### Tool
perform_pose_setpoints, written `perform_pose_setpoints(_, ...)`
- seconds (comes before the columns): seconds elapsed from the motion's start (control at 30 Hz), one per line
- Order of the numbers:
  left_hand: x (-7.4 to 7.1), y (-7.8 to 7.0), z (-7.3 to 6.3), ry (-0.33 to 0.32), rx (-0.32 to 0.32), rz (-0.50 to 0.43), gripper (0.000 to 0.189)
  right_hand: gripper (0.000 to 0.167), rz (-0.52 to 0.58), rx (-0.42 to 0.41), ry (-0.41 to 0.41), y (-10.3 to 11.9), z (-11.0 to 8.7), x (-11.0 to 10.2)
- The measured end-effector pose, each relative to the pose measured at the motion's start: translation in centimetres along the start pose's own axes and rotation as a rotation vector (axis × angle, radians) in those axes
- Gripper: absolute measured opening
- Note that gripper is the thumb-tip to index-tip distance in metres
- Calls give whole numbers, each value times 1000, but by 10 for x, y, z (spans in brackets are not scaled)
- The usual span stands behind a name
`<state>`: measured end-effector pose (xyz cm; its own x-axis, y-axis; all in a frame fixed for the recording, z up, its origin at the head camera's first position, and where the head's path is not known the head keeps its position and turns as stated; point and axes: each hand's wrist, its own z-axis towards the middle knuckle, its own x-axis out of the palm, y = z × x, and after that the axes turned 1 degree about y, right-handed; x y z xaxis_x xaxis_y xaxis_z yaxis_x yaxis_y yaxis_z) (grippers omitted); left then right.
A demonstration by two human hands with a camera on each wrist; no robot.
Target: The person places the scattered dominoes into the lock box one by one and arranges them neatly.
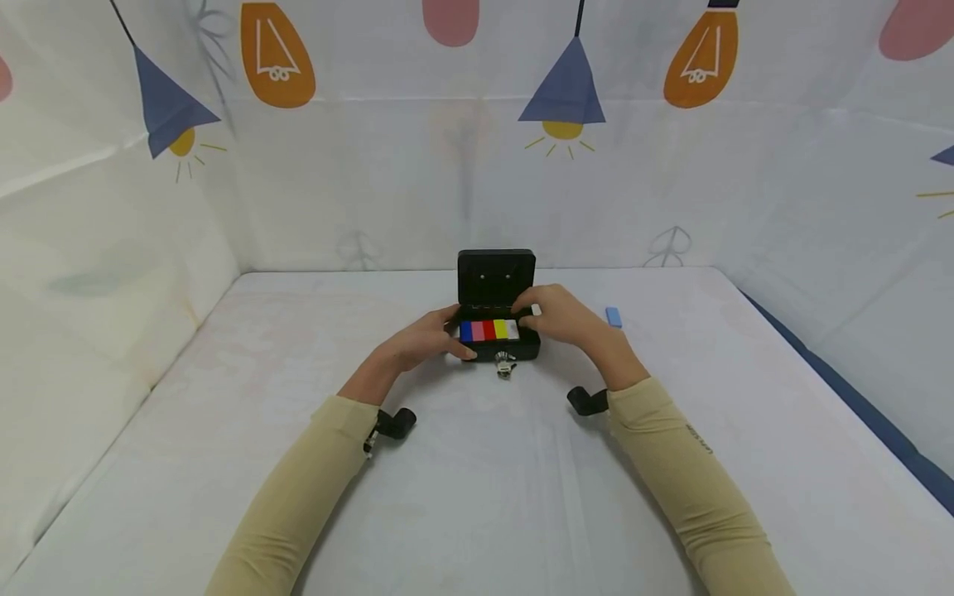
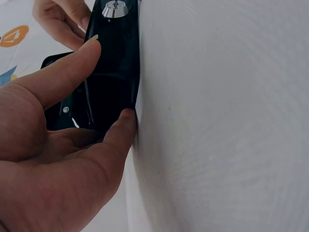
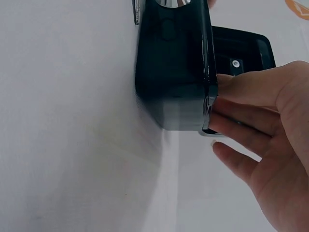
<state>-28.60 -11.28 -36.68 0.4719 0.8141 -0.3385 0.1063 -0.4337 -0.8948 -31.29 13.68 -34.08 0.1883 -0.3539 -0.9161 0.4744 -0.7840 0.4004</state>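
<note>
A black cash box (image 1: 484,351) stands with its lid (image 1: 495,279) raised. Inside lie a blue block (image 1: 465,332), a pink block (image 1: 478,331), a red block (image 1: 489,330), a yellow block (image 1: 501,329) and a white block (image 1: 512,329), side by side. My left hand (image 1: 425,341) holds the box's left end, thumb at the front and fingers round the side. Over the right end reaches my right hand (image 1: 559,315), its fingertips inside, beside the white block. The box wall hides those tips in the right wrist view, so whether they pinch something is unclear.
Keys (image 1: 504,369) hang from the lock on the box's front. A light blue block (image 1: 614,317) lies on the white table (image 1: 477,497), right of the box. Behind the table hangs a white curtain (image 1: 387,182) with printed lamps.
</note>
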Motion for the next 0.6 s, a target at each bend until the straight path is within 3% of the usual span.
perform_pose_setpoints(0.3, 0, 0, 0, 3, 10, -2, 102, 27, -12, -41, -63, -6, -4, -9)
perform_pose_setpoints(0.6, 0, 0, 0, -1, 5, 14, 102, 29, -15, -3, -84, -20, -9, -20)
